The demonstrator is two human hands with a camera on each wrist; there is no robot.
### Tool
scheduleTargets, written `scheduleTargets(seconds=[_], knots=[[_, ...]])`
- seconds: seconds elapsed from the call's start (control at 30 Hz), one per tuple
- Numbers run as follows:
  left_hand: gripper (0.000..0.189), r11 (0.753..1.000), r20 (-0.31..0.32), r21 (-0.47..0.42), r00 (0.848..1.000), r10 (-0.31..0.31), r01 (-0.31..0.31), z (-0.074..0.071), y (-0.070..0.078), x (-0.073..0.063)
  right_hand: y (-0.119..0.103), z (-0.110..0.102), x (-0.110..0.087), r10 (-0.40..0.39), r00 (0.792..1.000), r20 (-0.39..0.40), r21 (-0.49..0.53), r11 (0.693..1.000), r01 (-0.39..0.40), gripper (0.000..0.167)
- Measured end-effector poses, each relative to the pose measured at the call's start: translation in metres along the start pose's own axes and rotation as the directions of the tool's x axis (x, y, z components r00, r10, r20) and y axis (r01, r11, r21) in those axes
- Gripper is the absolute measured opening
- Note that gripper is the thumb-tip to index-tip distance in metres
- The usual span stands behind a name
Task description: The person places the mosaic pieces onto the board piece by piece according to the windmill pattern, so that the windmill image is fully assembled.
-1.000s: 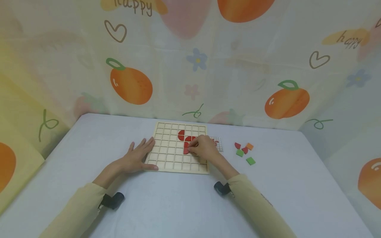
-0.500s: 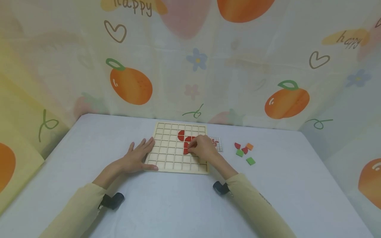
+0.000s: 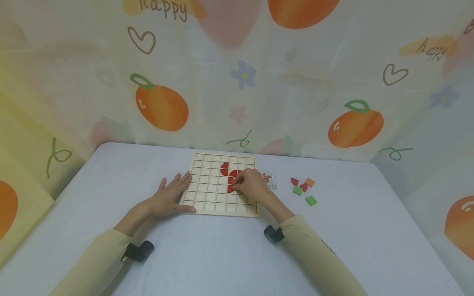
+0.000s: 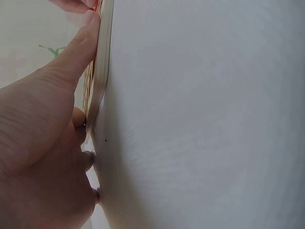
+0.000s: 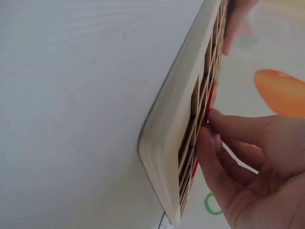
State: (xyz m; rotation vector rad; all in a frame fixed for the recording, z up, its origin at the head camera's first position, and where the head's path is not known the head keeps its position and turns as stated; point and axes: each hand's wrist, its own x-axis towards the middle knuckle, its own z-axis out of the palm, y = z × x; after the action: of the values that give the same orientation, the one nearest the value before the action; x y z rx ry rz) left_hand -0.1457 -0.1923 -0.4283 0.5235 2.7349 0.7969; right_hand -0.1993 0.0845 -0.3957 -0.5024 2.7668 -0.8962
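Observation:
A square wooden grid board (image 3: 209,196) lies on the white table. My left hand (image 3: 168,199) rests with fingers spread against its left side, the thumb on the front corner; in the left wrist view the thumb (image 4: 78,52) lies along the board's rim. Over the right half of the board, my right hand (image 3: 255,186) pinches a red quarter-circle tile (image 3: 230,188) at the grid. The right wrist view shows thumb and finger meeting at the red tile (image 5: 209,102). Another red quarter-circle tile (image 3: 224,169) sits farther back in a cell. More red tiles are partly hidden behind the right hand.
A small pattern card (image 3: 273,181) with a red design lies right of the board, partly behind the right hand. Farther right are loose tiles: two red ones (image 3: 294,181), an orange square (image 3: 309,182) and two green squares (image 3: 311,200). A fruit-printed curtain (image 3: 207,111) hangs behind the table.
The right forearm has shifted slightly left while its fingertips stay at the same red tile. The left hand keeps its place; the whole head view has shifted a little.

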Motion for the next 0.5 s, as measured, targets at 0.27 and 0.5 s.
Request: scheduleTargets(seconds=[0.27,0.5], knots=[[0.112,1.0,-0.004,-0.008,1.0,0.013,-0.013,-0.001,0.001,-0.001,0.004,-0.008,-0.001,-0.016,1.0,-0.011,-0.012,1.0,0.015,0.006],[0.112,1.0,-0.001,-0.016,1.0,0.014,-0.014,-0.002,0.002,-0.001,0.013,-0.03,-0.006,0.024,0.999,-0.049,-0.05,0.998,-0.026,0.009]])
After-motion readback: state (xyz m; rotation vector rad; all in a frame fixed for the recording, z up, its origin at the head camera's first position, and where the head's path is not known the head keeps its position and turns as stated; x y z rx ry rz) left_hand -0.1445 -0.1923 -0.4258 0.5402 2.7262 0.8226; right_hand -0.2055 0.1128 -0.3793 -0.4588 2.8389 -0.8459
